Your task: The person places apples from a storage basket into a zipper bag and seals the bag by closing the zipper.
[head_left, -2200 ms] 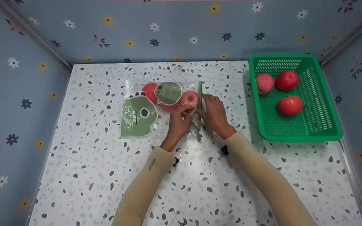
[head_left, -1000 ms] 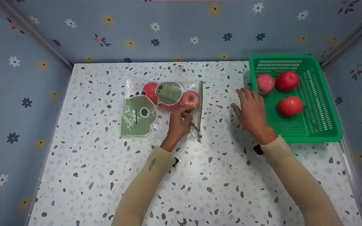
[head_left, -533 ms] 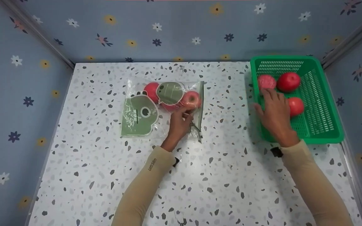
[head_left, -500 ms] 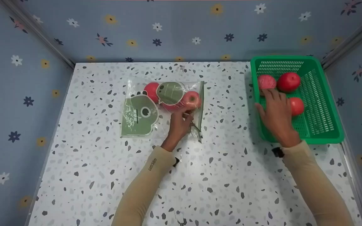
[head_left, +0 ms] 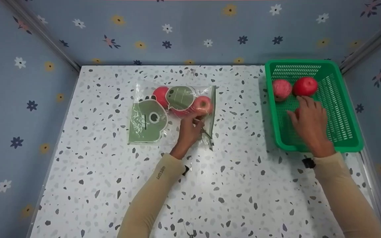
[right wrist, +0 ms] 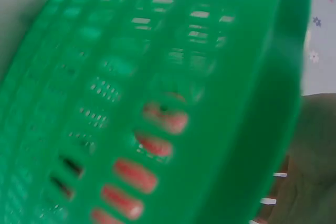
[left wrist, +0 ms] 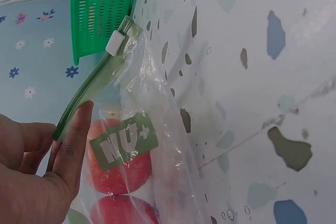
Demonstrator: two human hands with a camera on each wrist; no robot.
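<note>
- Head view: left hand (head_left: 189, 130) pinches the clear plastic zip bag with green cartoon-animal print (head_left: 147, 127) near its zip edge; bag lies on the white speckled bench (head_left: 230, 185).
- Pink-red round apple (head_left: 203, 103) inside the bag, just beyond the left fingers; red round fruit (head_left: 160, 94), also bagged, farther off to their left.
- Right hand (head_left: 311, 124) in the green slotted plastic basket (head_left: 348, 107); sliver of a red thing (head_left: 297, 112) beside its fingers, the rest covered. Cannot tell whether they grip it.
- Past the right fingertips: glossy red round fruit (head_left: 305, 86); left of that, streaked pink-red apple (head_left: 281, 88).
- Left wrist view: green zip strip (left wrist: 84, 90) runs from the pinching fingers to a white slider (left wrist: 114, 43).
- Right wrist view: blurred; basket wall mostly hides the fingers.
</note>
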